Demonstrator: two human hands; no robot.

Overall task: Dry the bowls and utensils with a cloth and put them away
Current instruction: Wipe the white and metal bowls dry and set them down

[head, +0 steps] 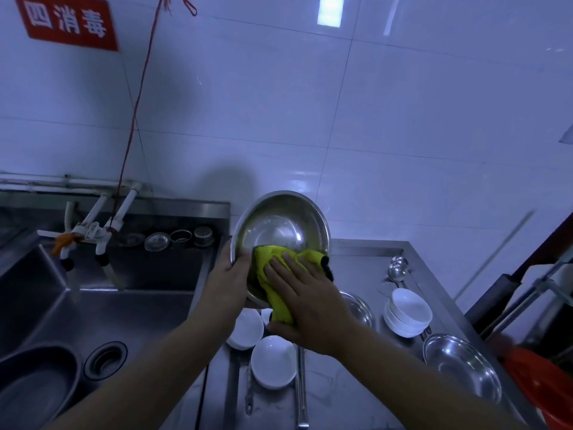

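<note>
Steel bowl [280, 231] sits tilted above the counter [366, 249], its hollow facing the camera. Left hand [231, 273] grips its rim at nine o'clock, thumb hooked inside. Right hand [305, 301] presses a yellow cloth [273, 274] into the bowl at six o'clock, fingers straight and slightly spread. White bowls [409, 311] (stacked) rest at four o'clock.

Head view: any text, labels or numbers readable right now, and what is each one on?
"四消毒" in white characters on the red sign fixed to the white tiled wall, upper left.
No other text shows: the steel bowl, yellow cloth and white bowls carry no readable marks.
</note>
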